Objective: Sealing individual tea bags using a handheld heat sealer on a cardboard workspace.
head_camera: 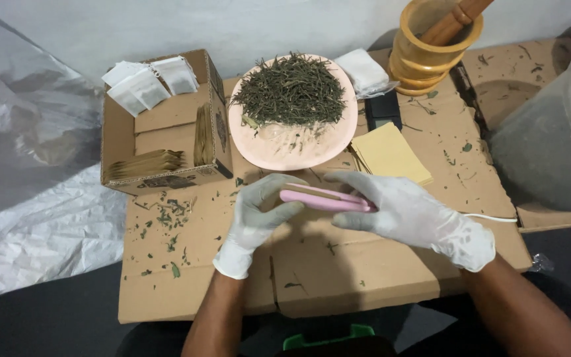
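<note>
Both gloved hands, left hand (254,221) and right hand (412,215), grasp a pink heat sealer (325,198) | fingers wrapped around it, above the cardboard | looks light, rigid, smooth; best gripped mid-body | plate of dried leaves (292,109) beyond the fingers.

The right hand (408,211) covers the back end of the pink sealer (325,198), so whether anything sits between its halves cannot be told. The grey tub (550,139) runs off the right edge. The pestle (460,16) in the wooden mortar (431,49) is cut by the top edge.
</note>
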